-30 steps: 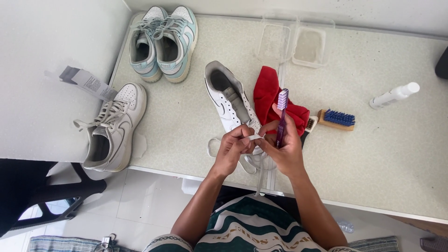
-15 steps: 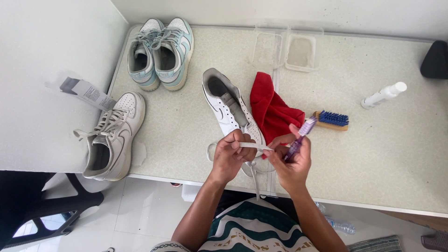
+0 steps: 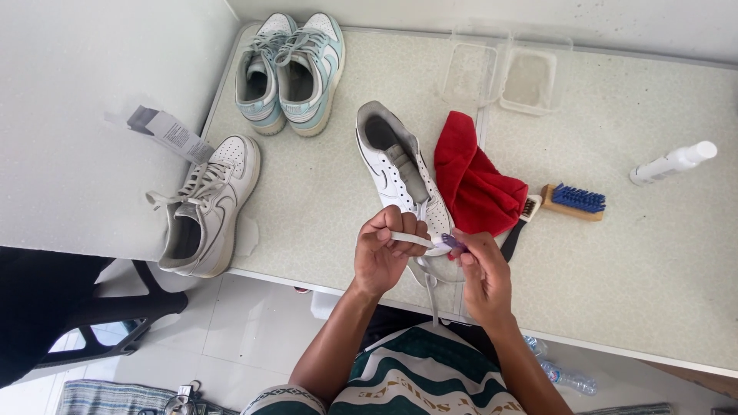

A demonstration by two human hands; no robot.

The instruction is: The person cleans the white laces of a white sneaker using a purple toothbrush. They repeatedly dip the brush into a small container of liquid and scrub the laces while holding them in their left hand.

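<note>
Home shoe-cleaning table (image 3: 630,292) with sneakers (image 3: 290,71)

four sneakers: two pale blue (image 3: 290,73), two white (image 3: 206,204); two clear plastic tubs (image 3: 503,73); one red cloth (image 3: 473,184), one blue-bristled brush (image 3: 573,202), one white spray bottle (image 3: 673,163).

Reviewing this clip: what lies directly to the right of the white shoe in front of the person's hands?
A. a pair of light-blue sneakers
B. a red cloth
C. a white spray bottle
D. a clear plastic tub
B. The red cloth lies bunched against the right side of the white shoe, while the sneakers, bottle and tubs sit farther off on the table.
</note>
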